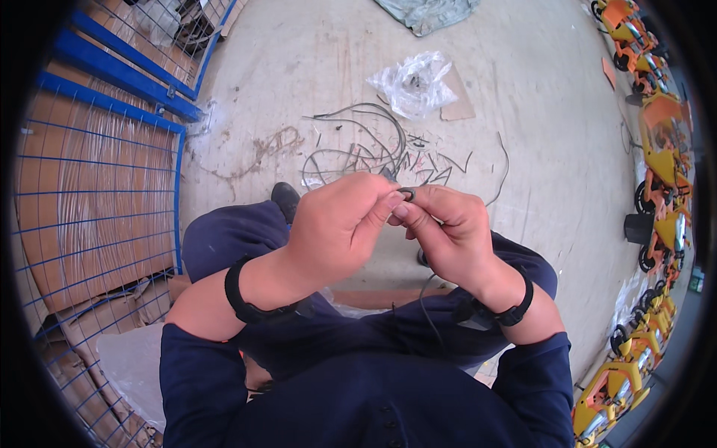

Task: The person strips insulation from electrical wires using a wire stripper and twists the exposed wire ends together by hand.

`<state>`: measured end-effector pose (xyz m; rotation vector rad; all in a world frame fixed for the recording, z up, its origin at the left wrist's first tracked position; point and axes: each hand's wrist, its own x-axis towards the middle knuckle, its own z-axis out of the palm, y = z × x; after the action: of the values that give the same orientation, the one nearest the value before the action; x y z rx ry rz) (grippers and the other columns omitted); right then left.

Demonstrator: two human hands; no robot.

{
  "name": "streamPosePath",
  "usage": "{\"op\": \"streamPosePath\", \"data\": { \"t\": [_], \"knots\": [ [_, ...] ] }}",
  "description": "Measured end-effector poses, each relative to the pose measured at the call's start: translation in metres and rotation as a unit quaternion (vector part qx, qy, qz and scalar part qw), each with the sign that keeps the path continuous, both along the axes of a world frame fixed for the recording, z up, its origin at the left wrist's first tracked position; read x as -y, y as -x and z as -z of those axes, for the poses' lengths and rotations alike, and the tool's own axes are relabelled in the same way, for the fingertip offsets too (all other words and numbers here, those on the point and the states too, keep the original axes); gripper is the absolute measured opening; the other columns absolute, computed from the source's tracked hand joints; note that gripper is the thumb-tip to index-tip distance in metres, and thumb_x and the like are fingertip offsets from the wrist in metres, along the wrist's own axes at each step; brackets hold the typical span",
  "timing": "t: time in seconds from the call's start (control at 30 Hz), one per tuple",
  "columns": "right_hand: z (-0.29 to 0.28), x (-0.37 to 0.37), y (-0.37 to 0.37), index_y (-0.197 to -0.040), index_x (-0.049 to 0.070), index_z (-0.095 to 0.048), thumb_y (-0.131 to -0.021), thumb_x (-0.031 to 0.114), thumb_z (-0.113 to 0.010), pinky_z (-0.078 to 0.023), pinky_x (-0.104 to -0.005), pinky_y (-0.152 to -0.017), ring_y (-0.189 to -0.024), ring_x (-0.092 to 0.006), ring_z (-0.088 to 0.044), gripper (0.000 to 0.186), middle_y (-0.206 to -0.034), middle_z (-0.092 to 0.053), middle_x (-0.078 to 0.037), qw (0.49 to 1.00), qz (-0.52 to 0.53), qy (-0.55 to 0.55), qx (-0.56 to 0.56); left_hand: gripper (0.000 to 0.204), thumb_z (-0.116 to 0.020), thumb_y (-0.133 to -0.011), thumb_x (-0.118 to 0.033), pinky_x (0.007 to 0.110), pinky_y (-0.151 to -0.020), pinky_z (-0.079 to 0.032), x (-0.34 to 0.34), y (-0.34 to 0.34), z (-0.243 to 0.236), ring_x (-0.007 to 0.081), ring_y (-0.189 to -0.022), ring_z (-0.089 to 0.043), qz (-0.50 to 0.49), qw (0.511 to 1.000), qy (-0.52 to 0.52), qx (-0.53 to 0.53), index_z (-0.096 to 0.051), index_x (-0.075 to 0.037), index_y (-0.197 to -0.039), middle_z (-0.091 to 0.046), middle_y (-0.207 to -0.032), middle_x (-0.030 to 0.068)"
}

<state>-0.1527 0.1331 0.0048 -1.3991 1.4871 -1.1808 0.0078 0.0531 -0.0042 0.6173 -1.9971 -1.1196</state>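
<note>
My left hand (337,224) and my right hand (448,231) meet in front of me, fingertips pinched together on a small dark ring-shaped part (405,195) at the end of a thin black wire (424,299). The wire hangs down from under my right hand toward my lap. Both wrists wear black bands. I sit with my knees apart in dark blue work clothes. Several loose black wire pieces (373,149) lie on the concrete floor just beyond my hands.
A crumpled clear plastic bag (414,82) lies on a cardboard scrap farther out. Blue wire-mesh cages holding wrapped cardboard (97,187) stand at my left. A row of orange and yellow toy vehicles (657,172) lines the right side. A grey cloth (426,11) lies at the top.
</note>
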Motion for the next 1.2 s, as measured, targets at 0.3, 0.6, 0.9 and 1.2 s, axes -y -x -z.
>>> {"op": "streamPosePath", "data": {
  "t": [0.3,0.6,0.9,1.2],
  "knots": [
    [-0.023,0.006,0.005,-0.107,0.001,-0.067,-0.098,0.016,-0.058,-0.048,-0.0252,-0.062,-0.072,-0.0090,-0.059,0.020,-0.078,-0.063,-0.004,0.988,-0.059,-0.055,0.130,0.011,-0.069,-0.086,-0.004,0.031,-0.062,-0.054,0.009,-0.006,-0.010,0.0264,-0.073,-0.068,-0.024,0.999,0.045,-0.004,-0.066,-0.002,-0.097,-0.069,-0.089,0.0127],
    [-0.038,0.006,0.018,-0.099,0.000,-0.067,-0.098,0.016,-0.058,-0.048,-0.0243,-0.060,-0.067,-0.0061,-0.052,0.018,-0.073,-0.057,0.002,0.952,-0.107,-0.203,0.203,0.014,-0.073,-0.083,-0.007,0.030,-0.056,-0.044,0.020,-0.015,-0.012,0.0215,-0.064,-0.057,0.004,0.969,0.248,0.000,-0.065,-0.002,-0.093,-0.063,-0.076,0.0084],
    [-0.014,0.008,0.013,-0.091,0.002,-0.068,-0.066,-0.005,-0.070,-0.046,-0.0322,-0.056,-0.064,-0.0247,-0.055,0.026,-0.077,-0.062,-0.008,0.934,-0.053,0.244,-0.255,0.026,-0.058,-0.098,-0.022,0.027,-0.054,-0.041,0.009,-0.021,-0.014,0.0142,-0.051,-0.049,0.030,0.994,0.048,0.090,-0.059,-0.001,-0.082,-0.056,-0.063,0.0066],
    [-0.011,0.014,0.014,-0.093,0.001,-0.066,-0.063,0.001,-0.066,-0.044,-0.0333,-0.053,-0.064,-0.0240,-0.055,0.030,-0.074,-0.059,-0.008,0.874,-0.045,0.343,-0.341,0.027,-0.054,-0.101,-0.023,0.021,-0.053,-0.038,0.029,-0.031,-0.020,0.0038,-0.054,-0.043,0.210,0.816,-0.537,0.053,-0.058,0.000,-0.087,-0.055,-0.070,0.0004]
  ]
}}
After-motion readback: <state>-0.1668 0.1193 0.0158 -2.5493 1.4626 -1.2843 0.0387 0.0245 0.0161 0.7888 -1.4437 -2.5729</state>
